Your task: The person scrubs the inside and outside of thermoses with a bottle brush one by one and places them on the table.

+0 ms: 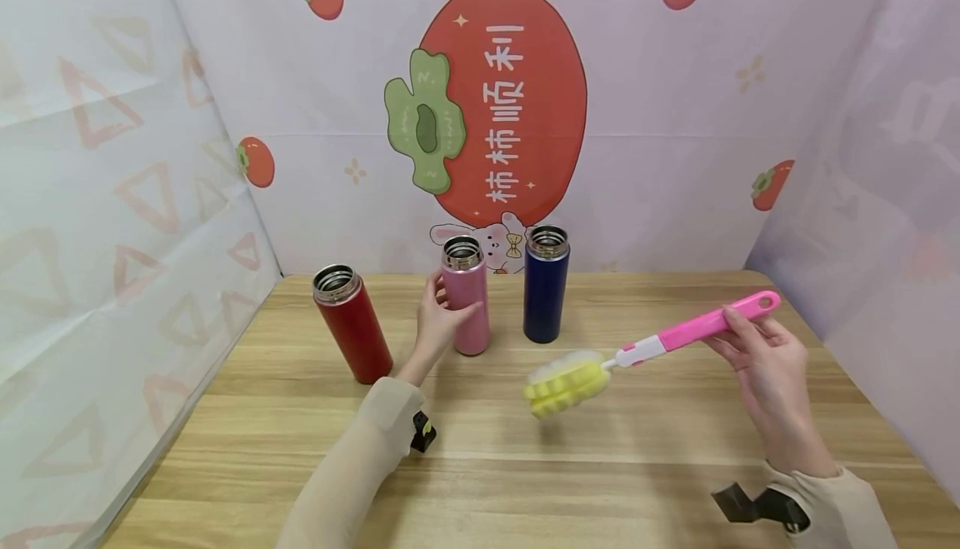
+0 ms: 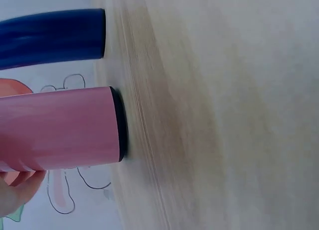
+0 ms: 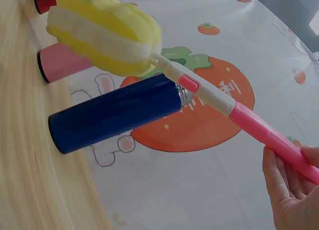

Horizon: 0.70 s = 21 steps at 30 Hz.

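three open bottles stand on the desk: the pink bottle, the red bottle left of it, the blue bottle right of it. the left hand has its fingers round the pink bottle — the right hand pinches the brush, its yellow sponge in front and right of the pink bottle. it looks like getting ready to scrub — next, the sponge likely needs lifting over the pink bottle's mouth. i can't tell what's inside the bottles.

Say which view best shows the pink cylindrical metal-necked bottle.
The head view, showing the bottle from open mouth to base. Left wrist view: top cut off. Right wrist view: lower part only, a yellow and white sponge hiding the rest.
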Tool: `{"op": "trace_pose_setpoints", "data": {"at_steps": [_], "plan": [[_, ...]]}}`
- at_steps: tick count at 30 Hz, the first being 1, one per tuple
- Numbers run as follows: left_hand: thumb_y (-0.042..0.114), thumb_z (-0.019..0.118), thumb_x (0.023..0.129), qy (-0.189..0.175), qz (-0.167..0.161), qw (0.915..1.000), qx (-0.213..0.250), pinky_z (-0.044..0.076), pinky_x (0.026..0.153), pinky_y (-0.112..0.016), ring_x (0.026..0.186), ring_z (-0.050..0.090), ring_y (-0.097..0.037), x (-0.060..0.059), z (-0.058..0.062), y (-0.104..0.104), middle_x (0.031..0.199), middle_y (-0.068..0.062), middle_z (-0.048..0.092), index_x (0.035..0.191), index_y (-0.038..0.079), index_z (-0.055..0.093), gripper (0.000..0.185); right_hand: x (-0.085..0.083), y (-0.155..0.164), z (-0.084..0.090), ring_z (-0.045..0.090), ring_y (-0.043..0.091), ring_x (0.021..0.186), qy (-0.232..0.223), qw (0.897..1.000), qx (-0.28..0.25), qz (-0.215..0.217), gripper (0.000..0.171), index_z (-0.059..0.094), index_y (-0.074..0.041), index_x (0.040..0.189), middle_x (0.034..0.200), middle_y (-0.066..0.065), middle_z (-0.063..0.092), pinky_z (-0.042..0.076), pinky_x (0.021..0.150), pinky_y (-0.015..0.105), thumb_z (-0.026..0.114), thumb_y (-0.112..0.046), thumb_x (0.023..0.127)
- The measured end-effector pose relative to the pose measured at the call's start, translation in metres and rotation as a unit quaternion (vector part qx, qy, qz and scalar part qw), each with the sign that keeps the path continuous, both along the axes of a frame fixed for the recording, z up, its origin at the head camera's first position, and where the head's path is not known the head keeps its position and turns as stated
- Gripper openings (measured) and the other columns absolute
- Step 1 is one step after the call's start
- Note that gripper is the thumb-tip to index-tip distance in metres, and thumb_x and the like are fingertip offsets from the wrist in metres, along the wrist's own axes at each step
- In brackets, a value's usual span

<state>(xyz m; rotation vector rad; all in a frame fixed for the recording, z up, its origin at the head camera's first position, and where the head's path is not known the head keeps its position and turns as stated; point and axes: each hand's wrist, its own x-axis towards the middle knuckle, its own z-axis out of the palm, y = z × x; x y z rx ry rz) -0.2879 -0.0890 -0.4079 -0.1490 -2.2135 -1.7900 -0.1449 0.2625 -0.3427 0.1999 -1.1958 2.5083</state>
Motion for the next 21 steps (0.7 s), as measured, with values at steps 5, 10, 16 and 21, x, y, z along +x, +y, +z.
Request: {"op": "trace_pose_setpoints", "data": {"at_steps": [5, 10, 16, 21], "plan": [[0.017, 0.08, 0.063, 0.001, -0.024, 0.9997, -0.008, 0.047, 0.08, -0.037, 0.097, 0.056, -0.027, 0.02, 0.006, 0.0, 0.112, -0.012, 0.052, 0.127, 0.012, 0.037, 0.078, 0.002, 0.004, 0.003, 0.065, 0.021, 0.071, 0.001, 1.0, -0.014, 0.01, 0.017, 0.063, 0.008, 0.094, 0.08, 0.014, 0.063, 0.05, 0.069, 0.031, 0.048, 0.008, 0.085], [0.02, 0.081, 0.061, 0.012, -0.05, 0.9983, -0.025, 0.048, 0.078, -0.037, 0.093, 0.056, -0.026, 0.042, 0.013, 0.001, 0.109, -0.011, 0.052, 0.126, 0.013, 0.036, 0.079, 0.003, 0.007, 0.007, 0.065, 0.023, 0.073, 0.002, 0.999, -0.036, 0.028, 0.017, 0.061, 0.009, 0.094, 0.081, 0.016, 0.063, 0.05, 0.07, 0.032, 0.047, 0.007, 0.086], [0.017, 0.082, 0.06, 0.033, -0.076, 0.9957, -0.042, 0.048, 0.075, -0.041, 0.088, 0.057, -0.026, 0.065, 0.016, 0.004, 0.106, -0.013, 0.052, 0.123, 0.009, 0.038, 0.077, 0.003, 0.011, 0.011, 0.065, 0.026, 0.072, 0.015, 0.997, -0.07, 0.035, 0.017, 0.06, 0.011, 0.094, 0.08, 0.019, 0.063, 0.05, 0.069, 0.033, 0.044, 0.008, 0.087], [0.013, 0.081, 0.06, 0.029, -0.093, 0.9939, -0.05, 0.048, 0.077, -0.039, 0.093, 0.055, -0.025, 0.083, 0.017, 0.006, 0.109, -0.012, 0.053, 0.122, 0.008, 0.039, 0.075, 0.004, 0.017, 0.015, 0.064, 0.028, 0.071, 0.023, 0.993, -0.107, 0.046, 0.018, 0.058, 0.013, 0.094, 0.079, 0.022, 0.063, 0.05, 0.069, 0.035, 0.041, 0.009, 0.088]]}}
